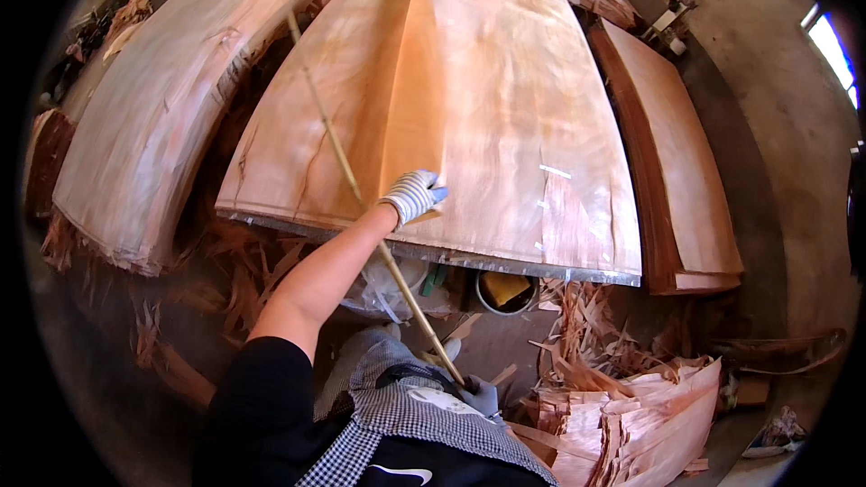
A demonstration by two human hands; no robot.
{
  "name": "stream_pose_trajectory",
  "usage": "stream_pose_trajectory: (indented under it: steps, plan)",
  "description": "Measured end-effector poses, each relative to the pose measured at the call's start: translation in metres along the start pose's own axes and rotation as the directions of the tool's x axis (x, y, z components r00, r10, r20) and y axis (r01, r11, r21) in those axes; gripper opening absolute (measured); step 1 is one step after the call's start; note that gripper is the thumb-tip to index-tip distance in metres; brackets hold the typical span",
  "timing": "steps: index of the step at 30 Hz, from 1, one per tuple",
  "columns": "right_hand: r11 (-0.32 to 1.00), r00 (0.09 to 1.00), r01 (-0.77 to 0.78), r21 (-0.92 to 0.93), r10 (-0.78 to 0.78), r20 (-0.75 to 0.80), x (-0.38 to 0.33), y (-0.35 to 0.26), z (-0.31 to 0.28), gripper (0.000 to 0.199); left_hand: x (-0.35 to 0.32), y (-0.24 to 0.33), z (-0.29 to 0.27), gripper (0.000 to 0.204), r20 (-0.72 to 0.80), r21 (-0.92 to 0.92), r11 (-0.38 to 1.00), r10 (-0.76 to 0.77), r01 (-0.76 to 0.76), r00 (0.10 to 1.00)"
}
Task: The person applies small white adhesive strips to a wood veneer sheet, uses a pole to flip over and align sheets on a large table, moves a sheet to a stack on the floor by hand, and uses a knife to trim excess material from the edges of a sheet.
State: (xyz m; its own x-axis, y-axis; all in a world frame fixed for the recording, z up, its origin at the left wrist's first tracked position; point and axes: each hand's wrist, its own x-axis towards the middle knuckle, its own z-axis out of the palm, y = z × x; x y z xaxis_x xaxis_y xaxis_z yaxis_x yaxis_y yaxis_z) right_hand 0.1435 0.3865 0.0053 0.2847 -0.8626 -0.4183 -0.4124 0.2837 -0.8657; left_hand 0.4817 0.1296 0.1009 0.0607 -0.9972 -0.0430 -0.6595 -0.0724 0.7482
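Note:
A thin wood veneer sheet (505,99) tops the large middle stack, with a raised fold (410,117) running away from me. At the near end of that fold, my left hand (415,196), in a striped glove with blue-grey fingertips, is closed on the sheet's edge; the fingertips are partly hidden. My right hand (483,395), in a grey glove, is near my waist, closed around the lower end of a long bamboo stick (334,140). The stick slants up to the far left, passing beneath my left forearm and over the stack.
Veneer stacks stand left (144,126) and right (677,153) of the middle one. Below its near edge are a round bucket (507,292) with something yellow inside and a pale plastic container (397,280). Torn veneer scraps (631,415) pile up at lower right.

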Motion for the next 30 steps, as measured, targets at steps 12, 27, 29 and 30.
stream_pose_trajectory:
  steps: [12, 27, 29, 30]
  plan:
    - [0.934, 0.943, -0.103, 0.341, 0.201, -0.266, 0.055, -0.054, -0.023, 0.019, -0.094, -0.126, -0.077, 0.045, 0.025, -0.997, -0.075, -0.429, -0.008, 0.903]
    - [0.660, 0.973, -0.182, 0.728, 0.230, 0.035, 0.110, -0.089, -0.294, 0.020, -0.012, -0.014, 0.145, 0.031, 0.206, -0.861, 0.309, -0.513, 0.403, 0.833]
    - [0.567, 0.959, -0.215, 0.795, 0.274, 0.064, 0.113, -0.075, -0.360, 0.015, 0.009, 0.031, 0.180, 0.031, 0.224, -0.837, 0.339, -0.503, 0.429, 0.835]
    - [0.588, 0.973, -0.131, 0.798, 0.231, -0.010, 0.110, -0.075, -0.391, 0.016, 0.024, 0.049, 0.200, 0.031, 0.249, -0.855, 0.304, -0.472, 0.421, 0.846]
